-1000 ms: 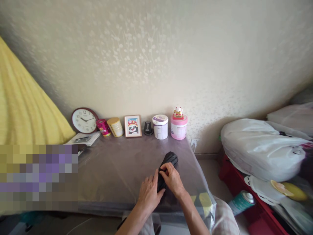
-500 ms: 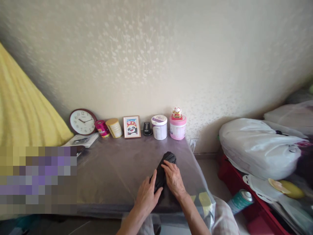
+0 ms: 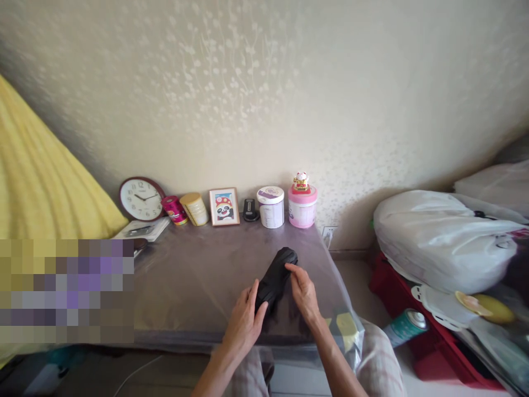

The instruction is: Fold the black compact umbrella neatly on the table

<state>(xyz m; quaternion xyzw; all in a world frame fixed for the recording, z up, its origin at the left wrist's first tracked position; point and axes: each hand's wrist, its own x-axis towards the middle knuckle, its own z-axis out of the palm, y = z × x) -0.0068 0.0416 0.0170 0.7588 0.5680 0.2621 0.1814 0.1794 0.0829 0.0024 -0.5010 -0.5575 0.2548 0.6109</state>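
Observation:
A black folded umbrella lies slantwise on the table, its far end pointing away to the right. My left hand holds the near end, thumb on one side and fingers along the other. At the far end's right edge, my right hand pinches the black fabric with its index fingertip, the other fingers curled in. The thumb of that hand is mostly hidden.
The table has a plastic cover. Along the wall stand a clock, a panda picture frame, a white tub and a pink tub. On the right are a white bag and a spray can.
My right hand has drawn back from on top of the umbrella to its right edge, its fingers curling in. My left hand keeps hold of the near end. The view has shifted slightly.

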